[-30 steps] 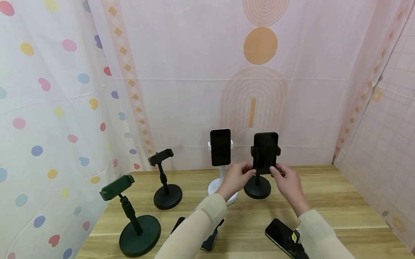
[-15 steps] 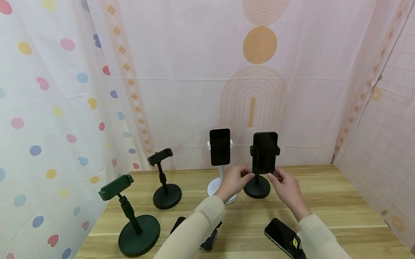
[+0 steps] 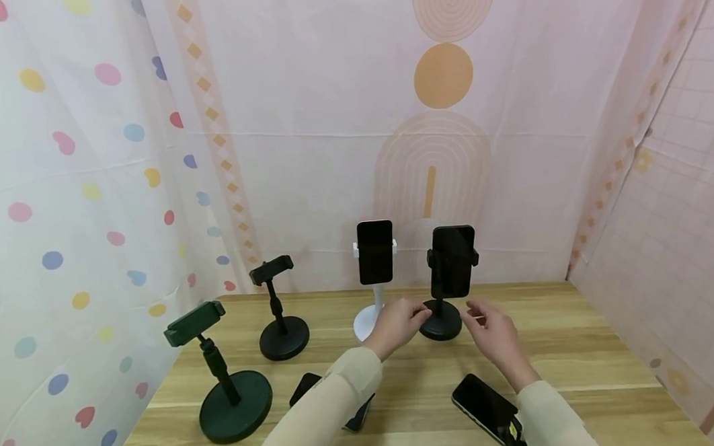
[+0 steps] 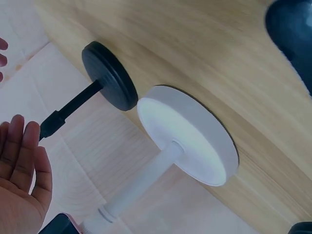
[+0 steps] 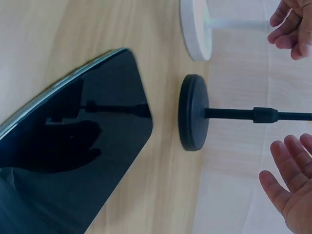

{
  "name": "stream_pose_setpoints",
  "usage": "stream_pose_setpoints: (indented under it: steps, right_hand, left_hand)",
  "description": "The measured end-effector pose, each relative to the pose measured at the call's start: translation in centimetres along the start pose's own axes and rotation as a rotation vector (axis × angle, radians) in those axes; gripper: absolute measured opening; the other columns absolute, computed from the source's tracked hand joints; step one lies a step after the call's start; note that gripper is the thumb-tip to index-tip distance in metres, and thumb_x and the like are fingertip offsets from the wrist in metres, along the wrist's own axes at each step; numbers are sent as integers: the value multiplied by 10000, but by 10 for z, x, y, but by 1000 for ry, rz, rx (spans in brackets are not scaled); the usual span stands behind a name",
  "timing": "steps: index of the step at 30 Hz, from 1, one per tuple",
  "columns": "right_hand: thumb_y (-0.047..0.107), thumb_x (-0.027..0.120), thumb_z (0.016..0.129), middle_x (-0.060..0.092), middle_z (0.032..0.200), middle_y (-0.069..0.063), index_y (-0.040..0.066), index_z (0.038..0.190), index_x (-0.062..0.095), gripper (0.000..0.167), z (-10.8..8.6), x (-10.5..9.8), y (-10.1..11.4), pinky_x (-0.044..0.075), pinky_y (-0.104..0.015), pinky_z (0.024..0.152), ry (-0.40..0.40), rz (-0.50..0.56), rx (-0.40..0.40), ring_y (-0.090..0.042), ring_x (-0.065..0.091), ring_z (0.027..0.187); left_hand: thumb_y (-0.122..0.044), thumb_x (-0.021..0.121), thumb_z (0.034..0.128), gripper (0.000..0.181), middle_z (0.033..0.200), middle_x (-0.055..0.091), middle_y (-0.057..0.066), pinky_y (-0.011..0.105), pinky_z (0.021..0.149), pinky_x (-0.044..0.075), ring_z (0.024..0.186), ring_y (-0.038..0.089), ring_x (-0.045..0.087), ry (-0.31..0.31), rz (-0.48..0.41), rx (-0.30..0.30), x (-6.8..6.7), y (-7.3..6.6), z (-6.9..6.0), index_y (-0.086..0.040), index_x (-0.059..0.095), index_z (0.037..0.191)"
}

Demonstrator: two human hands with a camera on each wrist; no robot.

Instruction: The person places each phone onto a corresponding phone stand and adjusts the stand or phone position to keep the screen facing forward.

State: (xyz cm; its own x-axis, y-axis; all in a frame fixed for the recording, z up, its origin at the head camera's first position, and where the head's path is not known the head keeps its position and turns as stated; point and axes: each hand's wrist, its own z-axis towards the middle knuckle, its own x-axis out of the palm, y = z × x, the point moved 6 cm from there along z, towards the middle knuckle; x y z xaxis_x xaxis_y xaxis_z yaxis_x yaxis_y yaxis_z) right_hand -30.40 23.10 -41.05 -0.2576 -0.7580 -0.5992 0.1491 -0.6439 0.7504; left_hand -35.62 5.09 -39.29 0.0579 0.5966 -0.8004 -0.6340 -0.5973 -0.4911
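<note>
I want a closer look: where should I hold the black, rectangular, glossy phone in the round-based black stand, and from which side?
Come from the front and pinch both long edges of the black, rectangular, glossy phone, below the side arms of the round-based black stand. It's upright and those arms clasp it about midway, so its bare lower edges are probably easiest.

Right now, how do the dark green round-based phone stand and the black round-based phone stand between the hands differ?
Load: the dark green stand holds no phone; the black stand carries an upright black phone.
Place: the dark green stand is nearer the front left; the black stand is farther back and right, between the left hand and right hand.
Both are round-based stands on the wooden table.
</note>
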Motion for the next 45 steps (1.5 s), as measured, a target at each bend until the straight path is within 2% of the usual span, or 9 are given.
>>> stream_pose_setpoints:
  steps: [3,6,10,13,21,29,35,40,45]
  right_hand:
    - [234,584,1014,626,1217,-215,-34,1341,571,423,-3,1,-3,509,-497,891,13,-48,-23,-359,627,1061]
    - [218,603,1000,613,1217,-229,-43,1325,581,418,-7,1,-2,513,-505,877,26,-124,-53,-372,627,1053]
    - [209,633,977,597,1217,-244,-55,1297,600,416,-13,3,2,504,-523,877,33,-259,-114,-389,622,1057]
    - [216,644,969,585,1231,-256,-56,1290,603,423,-18,5,3,487,-541,900,44,-335,-133,-408,609,1080]
    - [230,684,948,588,1209,-273,-70,1278,599,455,-30,7,3,483,-542,898,74,-469,-167,-421,599,1074]
    - [287,739,897,609,1152,-269,-75,1201,639,483,-41,5,-7,460,-556,907,90,-528,-185,-444,584,1064]
    - [307,746,886,606,1157,-275,-77,1202,639,509,-52,4,-10,444,-580,906,127,-549,-150,-460,566,1081]
    - [377,739,884,606,1173,-273,-60,1218,633,560,-60,9,-11,451,-599,875,190,-566,-119,-466,565,1083]
    - [430,732,877,609,1176,-242,-31,1215,645,579,-65,16,-18,456,-597,871,253,-556,-72,-450,569,1071]
  left_hand:
    - [-196,541,1038,343,548,408,-73,214,508,338,490,56,363,-26,60,25,0,1,-3,-132,581,703]
    - [-208,504,1054,387,558,452,-40,241,505,361,495,82,403,-25,124,18,-1,3,-7,-128,526,676]
    - [-307,539,1038,296,789,681,3,268,592,484,655,100,599,24,229,-8,1,7,-13,-103,717,918]
    - [-373,587,1005,322,1035,724,28,304,714,543,865,140,681,61,319,-6,4,8,-18,-113,729,1131]
    - [-421,631,967,384,1103,700,48,377,795,541,1007,220,663,131,478,-4,5,8,-31,-112,707,1182]
    - [-426,702,913,333,922,677,26,409,722,524,875,222,652,224,514,-87,-5,19,-56,-114,724,1026]
    - [-410,720,902,315,826,652,7,378,683,526,781,185,635,297,512,-151,-7,32,-73,-97,717,935]
    - [-398,754,872,327,875,686,21,360,708,530,803,196,648,311,514,-178,-9,38,-85,-83,728,955]
    - [-307,837,792,371,996,709,59,392,755,540,887,243,665,309,434,-214,-16,42,-98,-54,727,1040]
